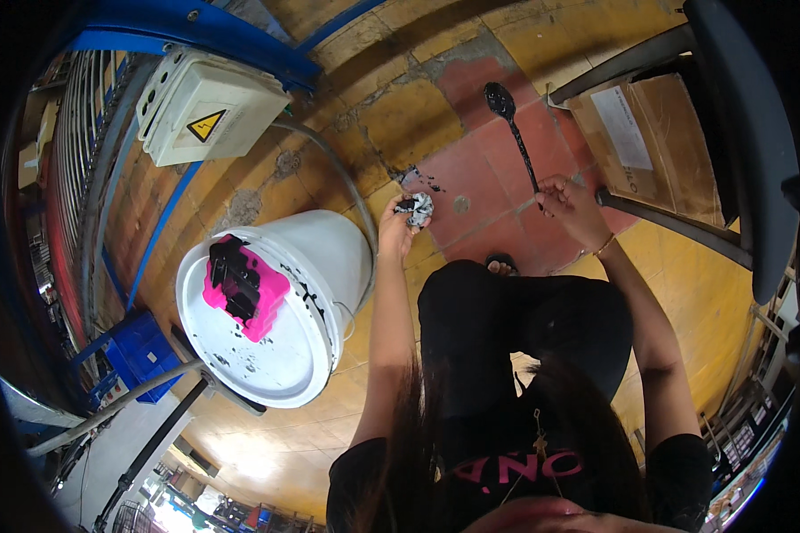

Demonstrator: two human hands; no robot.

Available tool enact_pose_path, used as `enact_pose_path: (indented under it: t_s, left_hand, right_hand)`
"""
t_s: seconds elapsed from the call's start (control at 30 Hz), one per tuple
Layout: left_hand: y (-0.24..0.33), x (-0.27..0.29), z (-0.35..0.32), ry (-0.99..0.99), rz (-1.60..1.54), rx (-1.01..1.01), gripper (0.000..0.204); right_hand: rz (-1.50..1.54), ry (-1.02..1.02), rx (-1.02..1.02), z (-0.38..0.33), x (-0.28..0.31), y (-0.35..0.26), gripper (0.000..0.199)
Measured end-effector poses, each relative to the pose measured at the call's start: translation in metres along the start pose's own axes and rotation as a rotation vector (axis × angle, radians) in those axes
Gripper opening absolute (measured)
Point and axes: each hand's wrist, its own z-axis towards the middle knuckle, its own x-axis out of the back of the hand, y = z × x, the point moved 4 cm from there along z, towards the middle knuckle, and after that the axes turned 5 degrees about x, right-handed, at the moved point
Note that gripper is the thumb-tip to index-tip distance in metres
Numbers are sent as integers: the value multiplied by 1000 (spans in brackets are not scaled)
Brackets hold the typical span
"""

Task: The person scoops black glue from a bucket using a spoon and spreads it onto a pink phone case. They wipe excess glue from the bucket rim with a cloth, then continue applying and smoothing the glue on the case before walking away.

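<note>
My left hand [397,233] grips a crumpled white rag [418,209] smeared with black. My right hand [571,202] holds the handle end of a long black-coated spoon [514,133], whose bowl points away from me over the red floor tiles. The two hands are apart, the rag a little left of the spoon's handle. Black smears mark the tile beneath the rag. My knees in black trousers are below the hands.
A white bucket [329,258] with a lid stained pink and black stands at my left. A white electrical box [206,107] hangs on a blue frame. A cardboard box [644,142] sits under a dark chair [747,151] at right. A blue crate [138,351] lies lower left.
</note>
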Motion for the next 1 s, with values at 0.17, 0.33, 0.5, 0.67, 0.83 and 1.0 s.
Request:
enact_pose_path:
  t_s: [0.17,0.33,0.5,0.67,0.83,1.0]
  left_hand:
    - [3,-4,4,35,-62,-8,23]
    - [20,-18,4,23,-217,93,20]
    - [39,17,47,154,471,-165,23]
    - [77,-20,49,475,1128,-544,35]
    - [69,-47,67,460,1667,-616,22]
    - [29,-69,79,337,2069,-653,17]
  right_hand:
    - [-26,-19,-37,4,-1,-8,15]
    - [38,34,-22,1,2,3,19]
    - [-19,18,-37,1,2,-4,21]
    - [-5,97,-11,-2,10,-1,22]
    - [-105,80,-47,-5,19,0,21]
    - [-101,99,-35,-11,26,13,20]
